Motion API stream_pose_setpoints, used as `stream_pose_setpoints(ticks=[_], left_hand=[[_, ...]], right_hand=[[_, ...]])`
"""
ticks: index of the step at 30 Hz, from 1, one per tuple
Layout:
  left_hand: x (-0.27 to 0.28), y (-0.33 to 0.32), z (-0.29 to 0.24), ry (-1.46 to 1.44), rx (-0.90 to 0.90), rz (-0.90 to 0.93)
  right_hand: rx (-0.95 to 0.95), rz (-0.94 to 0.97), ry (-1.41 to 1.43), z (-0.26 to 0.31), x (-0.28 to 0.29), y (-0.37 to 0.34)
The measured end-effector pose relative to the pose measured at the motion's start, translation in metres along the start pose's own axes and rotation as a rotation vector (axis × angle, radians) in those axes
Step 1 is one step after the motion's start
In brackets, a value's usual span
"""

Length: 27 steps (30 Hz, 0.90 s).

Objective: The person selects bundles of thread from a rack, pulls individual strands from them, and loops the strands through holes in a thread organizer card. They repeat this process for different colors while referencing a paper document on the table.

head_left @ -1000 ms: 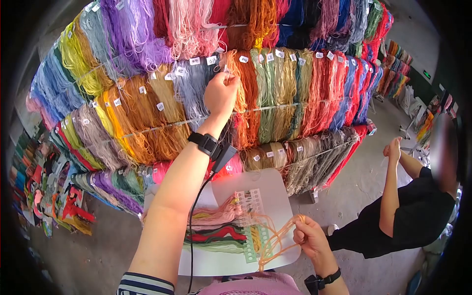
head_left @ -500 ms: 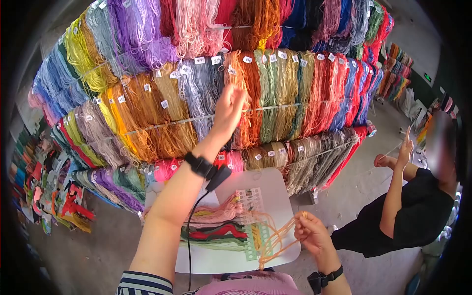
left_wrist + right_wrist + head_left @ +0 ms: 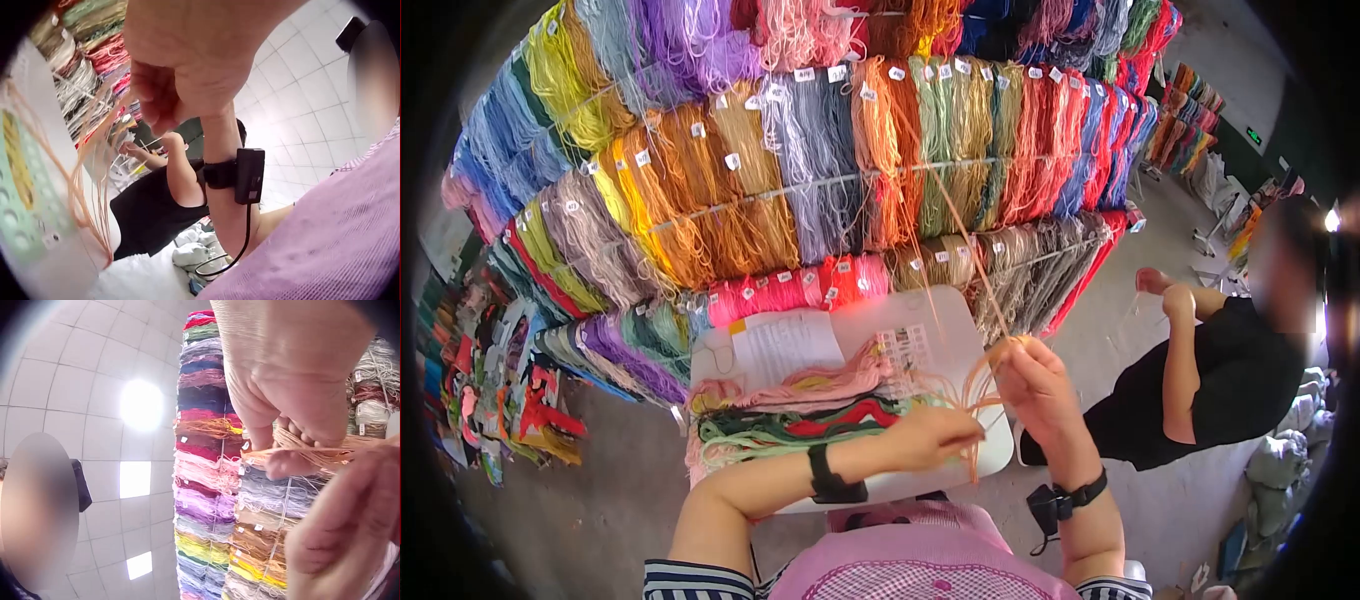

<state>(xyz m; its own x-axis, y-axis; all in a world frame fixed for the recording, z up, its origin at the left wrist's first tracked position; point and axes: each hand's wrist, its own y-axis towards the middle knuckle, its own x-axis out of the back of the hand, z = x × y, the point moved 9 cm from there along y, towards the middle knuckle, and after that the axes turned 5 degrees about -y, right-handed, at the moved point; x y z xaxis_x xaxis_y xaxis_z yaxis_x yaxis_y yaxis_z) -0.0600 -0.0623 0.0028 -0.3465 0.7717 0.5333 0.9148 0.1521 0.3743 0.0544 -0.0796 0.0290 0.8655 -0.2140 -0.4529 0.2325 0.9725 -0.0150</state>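
Head view: our right hand (image 3: 1040, 387) grips the peach strands (image 3: 977, 382), right of the holed card (image 3: 907, 348); our left hand (image 3: 928, 438) is nearer it, grip we can't tell.

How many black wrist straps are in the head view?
2: one black strap behind the left hand, another black strap behind the right hand. No others visible.

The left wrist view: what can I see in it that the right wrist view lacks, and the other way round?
Only the left wrist view shows the pale green card with holes, the black cable and a person in a black top.

Only the right wrist view shows lit ceiling lights.

Both show peach thread, hanging bundles of coloured thread and ceiling tiles.
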Motion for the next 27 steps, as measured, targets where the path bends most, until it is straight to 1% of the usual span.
stream_pose_setpoints(ticks=[1,2,3,4,5,6,8,9,10,11,13,14,15,16,17,18,19,20,21,22,23,24,25,26,27], left_hand=[[0.007,-0.008,0.007,-0.001,0.074,0.025],[0.016,-0.019,0.017,-0.032,0.206,0.043],[0.025,-0.034,0.036,-0.042,0.271,0.021],[0.041,-0.047,0.045,0.000,0.222,-0.082],[0.053,-0.059,0.054,0.000,0.303,-0.059],[0.064,-0.070,0.055,-0.013,0.305,-0.055],[0.083,-0.083,0.055,0.230,0.338,-0.090],[0.087,-0.076,0.039,0.183,0.238,-0.144],[0.089,-0.068,0.018,0.129,0.144,-0.193],[0.080,-0.053,-0.003,0.043,0.076,-0.182],[0.052,-0.021,-0.045,-0.295,0.146,-0.035],[0.029,-0.014,-0.052,-0.478,0.199,0.092],[0.005,-0.010,-0.060,-0.648,0.275,0.211],[-0.014,-0.008,-0.061,-0.746,0.266,0.314],[-0.018,-0.007,-0.056,-0.636,0.221,0.268],[-0.019,-0.010,-0.047,-0.643,0.222,0.267],[0.000,-0.012,-0.028,-0.381,0.244,0.115],[0.023,-0.018,-0.014,-0.119,0.266,-0.036],[0.037,-0.027,-0.009,-0.006,0.298,-0.060],[0.051,-0.037,-0.003,0.106,0.333,-0.085],[0.059,-0.045,0.004,0.101,0.344,-0.091],[0.066,-0.057,0.018,0.089,0.412,-0.090],[0.071,-0.069,0.031,0.077,0.482,-0.090],[0.075,-0.081,0.039,0.072,0.496,-0.098],[0.078,-0.089,0.044,-0.001,0.467,-0.106]], right_hand=[[-0.032,-0.152,-0.113,-0.002,0.024,-0.016],[-0.061,-0.303,-0.227,-0.001,0.050,-0.035],[-0.097,-0.386,-0.322,-0.004,0.078,-0.058],[-0.135,-0.470,-0.415,-0.010,0.110,-0.083],[-0.142,-0.535,-0.610,-0.013,0.145,-0.107],[-0.153,-0.596,-0.808,-0.013,0.173,-0.131],[-0.210,-0.666,-0.861,-0.004,0.191,-0.172],[-0.227,-0.609,-0.825,0.000,0.176,-0.174],[-0.234,-0.542,-0.844,0.006,0.144,-0.164],[-0.271,-0.439,-0.764,0.001,0.113,-0.154],[-0.316,-0.181,-0.722,0.001,0.025,-0.126],[-0.355,-0.083,-0.682,0.001,-0.011,-0.118],[-0.321,-0.006,-0.643,0.001,-0.036,-0.111],[-0.221,0.057,-0.574,0.008,-0.064,-0.105],[-0.149,0.043,-0.616,0.012,-0.067,-0.106],[-0.071,0.032,-0.657,0.017,-0.069,-0.106],[-0.074,0.033,-0.659,0.020,-0.063,-0.107],[-0.167,-0.008,-0.933,0.021,-0.042,-0.111],[-0.263,-0.047,-1.206,0.022,-0.019,-0.117],[-0.272,-0.039,-1.206,0.020,-0.005,-0.121],[-0.231,-0.118,-1.091,0.020,0.014,-0.125],[-0.191,-0.195,-0.975,0.023,0.032,-0.130],[-0.131,-0.266,-0.936,0.034,0.052,-0.137],[-0.071,-0.335,-0.896,0.043,0.066,-0.144],[0.110,-0.435,-0.667,0.058,0.066,-0.152]])
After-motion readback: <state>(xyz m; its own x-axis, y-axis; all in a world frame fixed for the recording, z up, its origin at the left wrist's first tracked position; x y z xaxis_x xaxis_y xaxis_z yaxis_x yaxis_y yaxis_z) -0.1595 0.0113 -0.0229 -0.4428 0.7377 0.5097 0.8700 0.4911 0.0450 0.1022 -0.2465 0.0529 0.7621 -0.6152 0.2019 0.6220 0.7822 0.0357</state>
